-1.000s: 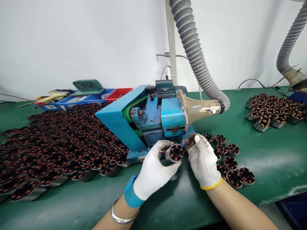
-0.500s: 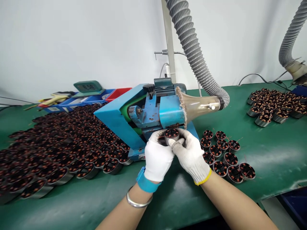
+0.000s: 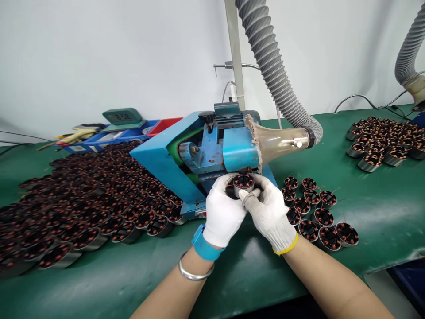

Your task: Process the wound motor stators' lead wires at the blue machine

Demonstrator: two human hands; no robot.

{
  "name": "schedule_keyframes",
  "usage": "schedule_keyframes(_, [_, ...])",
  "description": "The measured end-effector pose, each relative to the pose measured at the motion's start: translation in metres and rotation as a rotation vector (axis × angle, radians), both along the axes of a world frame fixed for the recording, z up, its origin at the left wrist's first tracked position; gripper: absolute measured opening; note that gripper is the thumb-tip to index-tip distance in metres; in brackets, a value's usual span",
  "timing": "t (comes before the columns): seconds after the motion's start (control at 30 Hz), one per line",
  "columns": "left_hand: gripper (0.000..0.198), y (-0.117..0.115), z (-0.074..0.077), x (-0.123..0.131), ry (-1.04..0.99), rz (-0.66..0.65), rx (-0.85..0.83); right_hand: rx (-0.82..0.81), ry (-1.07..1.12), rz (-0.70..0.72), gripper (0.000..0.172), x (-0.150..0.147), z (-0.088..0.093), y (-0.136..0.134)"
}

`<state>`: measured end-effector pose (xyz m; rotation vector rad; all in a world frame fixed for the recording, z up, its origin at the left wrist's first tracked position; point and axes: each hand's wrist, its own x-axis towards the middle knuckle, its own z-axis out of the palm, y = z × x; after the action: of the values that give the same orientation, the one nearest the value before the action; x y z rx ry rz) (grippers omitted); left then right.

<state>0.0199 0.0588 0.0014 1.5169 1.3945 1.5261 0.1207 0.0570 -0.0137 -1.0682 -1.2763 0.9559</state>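
Both my hands, in white gloves, grip one motor stator (image 3: pixel 244 185), a short metal cylinder with copper windings and a black inside. My left hand (image 3: pixel 224 210) wraps its left side, a blue strap around the wrist. On the right side, the fingers of my right hand (image 3: pixel 267 207) close round it, with the thumb across the front. The stator is held right against the front of a blue belt-driven machine (image 3: pixel 241 153), below its rounded cover. Fine wire ends show near the stator's top edge; whether they touch the machine's working part is hidden.
Many stators (image 3: pixel 99 199) crowd the green table (image 3: pixel 252 274) on the left. A smaller group (image 3: pixel 312 210) stands at the right, another (image 3: pixel 392 141) farther back. A clear funnel (image 3: pixel 282 141) joins a grey hose (image 3: pixel 275 66). Behind are blue bins (image 3: pixel 89 144) and a digital clock (image 3: pixel 122 116).
The view has shifted slightly, so most things sit a little farther right. Both hands keep hold of the stator at the machine, with hardly any change of grip.
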Motion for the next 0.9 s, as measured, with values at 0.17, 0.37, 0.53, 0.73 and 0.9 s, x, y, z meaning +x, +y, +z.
schedule_keyframes(0.17, [0.044, 0.001, -0.006, 0.001, -0.034, 0.001, 0.012, -0.003, -0.025, -0.002, 0.039, 0.003, 0.002, 0.0])
schedule_keyframes(0.37, [0.048, 0.004, -0.015, 0.001, 0.016, 0.046, 0.068, 0.039, -0.049, 0.001, 0.042, 0.006, -0.002, -0.001])
schedule_keyframes(0.53, [0.045, 0.006, -0.012, -0.001, 0.035, 0.017, 0.068, 0.023, -0.039, -0.04, 0.04, 0.002, -0.004, 0.001])
schedule_keyframes(0.73, [0.047, -0.003, -0.02, -0.004, 0.089, 0.049, 0.143, 0.06, -0.069, -0.043, 0.04, 0.002, -0.004, -0.01])
schedule_keyframes(0.9, [0.042, -0.02, -0.031, -0.011, 0.15, 0.037, 0.296, 0.218, -0.114, 0.078, 0.035, 0.01, -0.001, -0.023])
